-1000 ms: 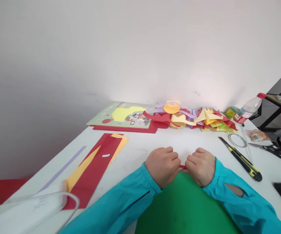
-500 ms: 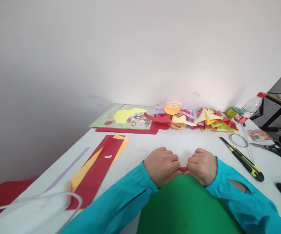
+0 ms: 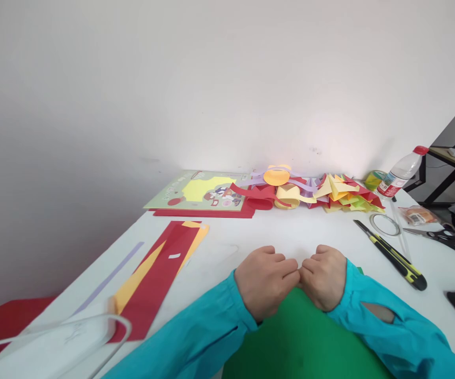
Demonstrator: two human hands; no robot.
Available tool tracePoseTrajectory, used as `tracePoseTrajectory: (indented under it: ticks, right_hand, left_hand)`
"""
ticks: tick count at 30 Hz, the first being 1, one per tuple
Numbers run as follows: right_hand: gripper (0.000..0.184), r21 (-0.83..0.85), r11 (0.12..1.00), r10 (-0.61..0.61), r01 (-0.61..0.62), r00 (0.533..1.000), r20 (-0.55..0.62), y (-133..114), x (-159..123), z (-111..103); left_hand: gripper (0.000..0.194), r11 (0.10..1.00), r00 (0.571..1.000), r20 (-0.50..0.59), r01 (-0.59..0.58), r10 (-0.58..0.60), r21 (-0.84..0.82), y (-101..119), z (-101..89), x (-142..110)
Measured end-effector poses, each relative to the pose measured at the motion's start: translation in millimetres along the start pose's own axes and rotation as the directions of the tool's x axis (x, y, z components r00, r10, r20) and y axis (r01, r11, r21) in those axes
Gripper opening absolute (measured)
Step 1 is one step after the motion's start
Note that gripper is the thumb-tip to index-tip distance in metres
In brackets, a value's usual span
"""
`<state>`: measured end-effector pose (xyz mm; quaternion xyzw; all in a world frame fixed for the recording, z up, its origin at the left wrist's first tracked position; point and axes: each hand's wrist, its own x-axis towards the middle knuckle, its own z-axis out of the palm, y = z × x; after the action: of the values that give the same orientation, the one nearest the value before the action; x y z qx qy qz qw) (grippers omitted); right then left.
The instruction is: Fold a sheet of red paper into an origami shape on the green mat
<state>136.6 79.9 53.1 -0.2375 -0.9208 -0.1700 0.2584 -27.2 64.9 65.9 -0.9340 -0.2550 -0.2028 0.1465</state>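
Observation:
A large green paper sheet [image 3: 298, 342] lies at the table's near side, running out of view at the bottom. Both of my hands are closed at its far edge, knuckles up and touching each other. My left hand [image 3: 266, 281] grips the edge from the left. My right hand [image 3: 324, 278] pinches it from the right, and a small green corner shows beyond that wrist. The fingertips and the pinched edge are hidden under my hands. To the right lies a black and yellow utility knife [image 3: 393, 255], its point angled toward the back.
Red paper strips [image 3: 158, 284] and a purple strip [image 3: 109, 276] lie left. At the back are a pad [image 3: 188, 192], curled paper loops [image 3: 261, 200] and folded paper pieces [image 3: 340, 192]. Rightward are a tape roll [image 3: 385, 225], scissors [image 3: 448, 238] and a bottle [image 3: 401, 171].
My hands have come together, closing the small gap between them. The red edge that showed in that gap is now covered. The view has shifted slightly.

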Motion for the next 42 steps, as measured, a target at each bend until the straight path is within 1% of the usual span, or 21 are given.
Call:
tracePoseTrajectory:
  ticks: [2, 4, 7, 10, 13, 16, 18, 25, 28, 32, 35, 38, 40, 42]
  right_hand:
    - [0.036, -0.025, 0.999, -0.028, 0.028, 0.999, 0.019, 0, 0, -1]
    - [0.034, -0.058, 0.997, -0.042, 0.045, 0.998, 0.04, 0, 0, 0]
    - [0.035, -0.081, 0.997, -0.018, 0.021, 0.999, 0.042, 5, -2, -1]
    - [0.038, -0.083, 0.997, 0.013, -0.01, 1.0, 0.026, 11, -3, -3]
    - [0.04, -0.074, 0.997, -0.003, 0.004, 1.0, 0.017, 13, -2, -6]
    - [0.036, -0.082, 0.997, -0.013, 0.016, 0.999, 0.042, 11, 0, -6]
    - [0.035, -0.078, 0.997, -0.014, 0.016, 0.999, 0.037, 9, -1, -6]
    - [0.041, -0.026, 1.0, -0.001, 0.0, 1.0, -0.019, 15, -5, -7]
    - [0.043, -0.037, 0.999, 0.015, -0.017, 0.999, -0.035, 14, -2, -9]
    - [0.033, -0.08, 0.997, 0.01, -0.011, 1.0, -0.017, 10, 2, -10]
    - [0.029, -0.051, 0.999, -0.022, 0.021, 0.999, -0.024, 10, 2, -10]
    - [0.027, -0.01, 1.0, -0.024, 0.024, 0.999, -0.026, 14, -2, -8]
    - [0.026, 0.008, 1.0, 0.01, -0.009, 0.999, -0.044, 16, -4, -6]
    - [0.029, 0.04, 0.999, 0.038, -0.035, 0.997, -0.069, 18, -6, -3]
  left_hand:
    - [0.011, 1.0, 1.0, -0.001, -0.028, 0.028, 0.005, 0, 0.0, 0]
    - [0.014, 0.999, 0.999, -0.014, -0.032, 0.033, 0.033, -1, 0.2, 0]
    - [0.023, 0.996, 0.998, -0.061, -0.009, 0.015, 0.093, -6, -0.4, 1]
    - [0.029, 0.991, 0.996, -0.082, -0.005, 0.016, 0.13, -11, -2.1, 1]
    - [0.029, 0.99, 0.996, -0.09, -0.009, 0.022, 0.142, -11, -3.1, 1]
    - [0.031, 0.99, 0.992, -0.124, -0.01, 0.027, 0.141, -8, -3.3, 1]
    - [0.031, 0.992, 0.99, -0.14, -0.008, 0.026, 0.128, -7, -3.9, 1]
    - [0.03, 0.999, 0.994, -0.112, 0.014, -0.009, 0.041, -17, -10.0, 0]
    - [0.027, 0.999, 0.993, -0.119, 0.014, -0.009, 0.046, -16, -11.2, -1]
    - [0.025, 0.997, 0.993, -0.119, 0.013, -0.004, 0.072, -9, -10.7, -1]
    - [0.026, 0.996, 0.993, -0.12, 0.017, -0.007, 0.082, -7, -11.4, 0]
    - [0.025, 0.999, 0.985, -0.171, 0.042, -0.039, 0.016, -13, -13.3, -1]
    - [0.021, 0.993, 0.974, -0.21, 0.068, -0.087, -0.094, -18, -14.6, -2]
    - [0.015, 0.969, 0.964, -0.224, 0.093, -0.146, -0.23, -22, -15.2, -3]
